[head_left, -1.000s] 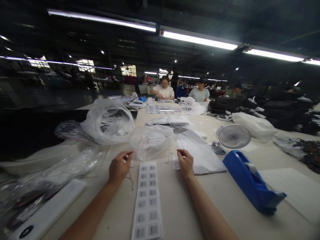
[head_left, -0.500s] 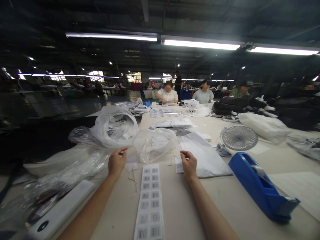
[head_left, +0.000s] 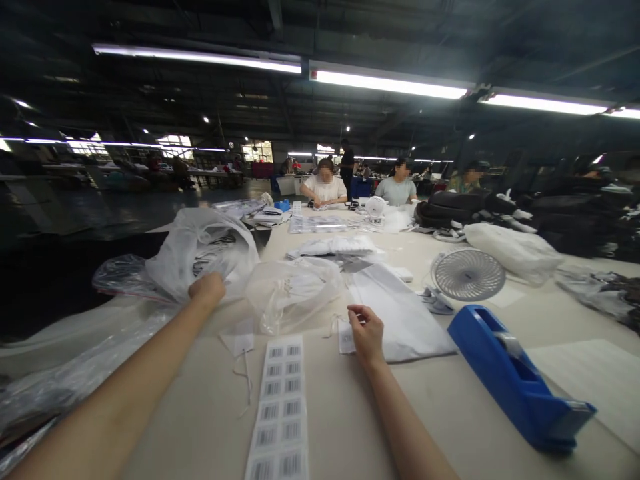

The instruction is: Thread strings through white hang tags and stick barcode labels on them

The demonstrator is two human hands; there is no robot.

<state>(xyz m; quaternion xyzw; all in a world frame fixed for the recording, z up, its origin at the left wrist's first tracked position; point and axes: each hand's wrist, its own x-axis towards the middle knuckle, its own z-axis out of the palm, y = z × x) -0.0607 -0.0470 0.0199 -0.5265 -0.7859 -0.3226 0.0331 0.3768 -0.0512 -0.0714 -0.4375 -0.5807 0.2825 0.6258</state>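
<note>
My left hand [head_left: 207, 289] is at the front edge of an open clear plastic bag [head_left: 167, 257] with many tags inside; its fingers are hidden. My right hand [head_left: 367, 331] hovers beside a tag [head_left: 346, 337] at the corner of a white plastic packet [head_left: 400, 310], with fingers curled and thumb near the index finger; whether it holds anything is too small to tell. A second clear bag [head_left: 295, 293] lies between the hands. Below it runs a strip of barcode stickers [head_left: 280, 407]. A white tag [head_left: 239, 337] with a string lies left of the strip.
A blue tape dispenser [head_left: 520, 380] stands at the right, with a round grey fan [head_left: 468, 274] behind it. Crumpled plastic [head_left: 85, 367] covers the left side. Across the table [head_left: 370, 420] sit several people near black bundles [head_left: 450, 210].
My left hand has moved left and forward to the bag of tags. My right hand stays near the packet's corner. The whole view has shifted slightly.
</note>
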